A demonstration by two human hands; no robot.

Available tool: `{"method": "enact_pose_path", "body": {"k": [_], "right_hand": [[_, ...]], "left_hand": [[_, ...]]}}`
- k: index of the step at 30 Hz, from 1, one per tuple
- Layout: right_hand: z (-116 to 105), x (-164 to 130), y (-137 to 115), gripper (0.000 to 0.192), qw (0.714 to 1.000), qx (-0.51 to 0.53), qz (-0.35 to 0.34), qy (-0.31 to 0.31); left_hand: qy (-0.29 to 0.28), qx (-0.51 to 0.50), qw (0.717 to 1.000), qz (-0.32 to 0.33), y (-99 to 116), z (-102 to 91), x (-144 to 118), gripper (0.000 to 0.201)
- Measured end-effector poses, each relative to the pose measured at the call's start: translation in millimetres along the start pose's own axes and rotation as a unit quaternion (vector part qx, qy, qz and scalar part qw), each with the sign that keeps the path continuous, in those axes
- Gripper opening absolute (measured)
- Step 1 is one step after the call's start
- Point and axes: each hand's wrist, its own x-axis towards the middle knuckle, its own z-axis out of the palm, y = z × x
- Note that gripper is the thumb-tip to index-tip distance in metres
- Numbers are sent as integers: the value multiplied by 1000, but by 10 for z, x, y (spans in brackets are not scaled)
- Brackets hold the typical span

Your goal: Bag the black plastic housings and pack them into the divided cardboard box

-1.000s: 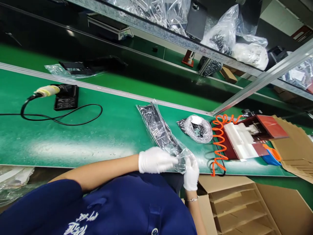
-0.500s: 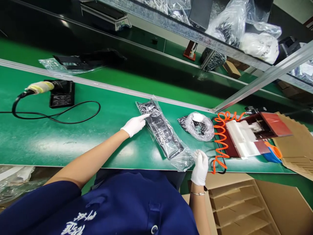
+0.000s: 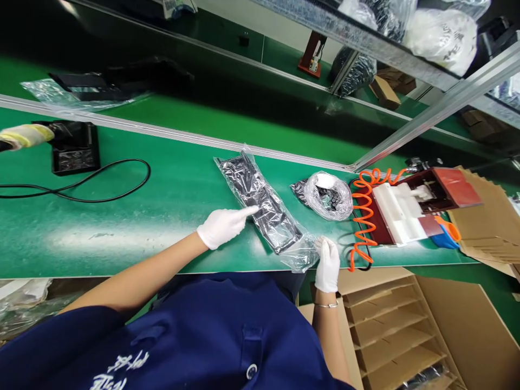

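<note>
A long black plastic part [image 3: 273, 214] lies slantwise on the green bench, inside a clear plastic bag [image 3: 303, 257]. My left hand [image 3: 222, 227], in a white glove, reaches in from the left with its index finger stretched out. That fingertip touches the bag near the middle of the black part, and its other fingers are partly curled. At the loose near-right end of the bag, my gloved right hand [image 3: 328, 265] pinches the film between its fingers. Just beyond that hand sits an open clear bag of small black pieces [image 3: 328, 197].
On the right are a coiled orange air hose [image 3: 363, 216], a red-and-white device [image 3: 400, 211] and blue and orange scoops [image 3: 446, 235]. A divided cardboard box [image 3: 394, 330] stands below the edge. To the left lies a black stand [image 3: 76, 151] with a cable. A metal shelf [image 3: 365, 46] overhangs.
My left hand has slid along the bag from its far end toward its middle. My right hand keeps its hold on the near end. The view has shifted somewhat.
</note>
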Motion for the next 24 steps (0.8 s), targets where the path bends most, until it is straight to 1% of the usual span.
{"method": "enact_pose_path", "body": {"k": [3,6,8,10,13,14,16,17,18,19,20,21,22,23,24], "right_hand": [[-9,-6,1,45,1000,8,2,-1],[2,-21,-9,45,1000,17,2,-8],[6,-17,-29,44,1000,14,-3,-13],[1,25,-78,44,1000,8,-7,-17],[6,179,-238,45,999,20,-15,-30],[25,249,-312,45,999,21,-19,-46],[109,391,-469,46,994,1,-25,-108],[176,453,-541,47,988,-23,-24,-149],[256,503,-601,48,980,-52,-16,-193],[347,537,-645,49,968,-81,-2,-236],[444,554,-672,51,954,-103,16,-281],[540,551,-682,50,937,-114,36,-329],[630,528,-678,48,918,-114,55,-376],[709,486,-663,42,901,-107,69,-414],[774,426,-644,37,891,-94,72,-437]], "left_hand": [[-19,10,999,48,127,60,-138,48],[-5,24,996,85,187,122,-223,47],[8,37,995,94,188,139,-242,49],[8,42,995,94,178,140,-245,50],[3,31,995,91,164,140,-256,50],[4,20,996,91,160,144,-267,50],[15,-32,995,91,149,157,-296,47],[31,-82,993,81,141,164,-309,45],[56,-147,986,53,129,168,-316,43],[89,-220,971,5,115,168,-313,42],[129,-297,944,-57,99,162,-297,41],[167,-375,903,-127,82,149,-267,42],[199,-449,850,-190,66,128,-223,44],[217,-519,792,-237,51,99,-166,46],[214,-585,737,-262,40,62,-101,46]]}}
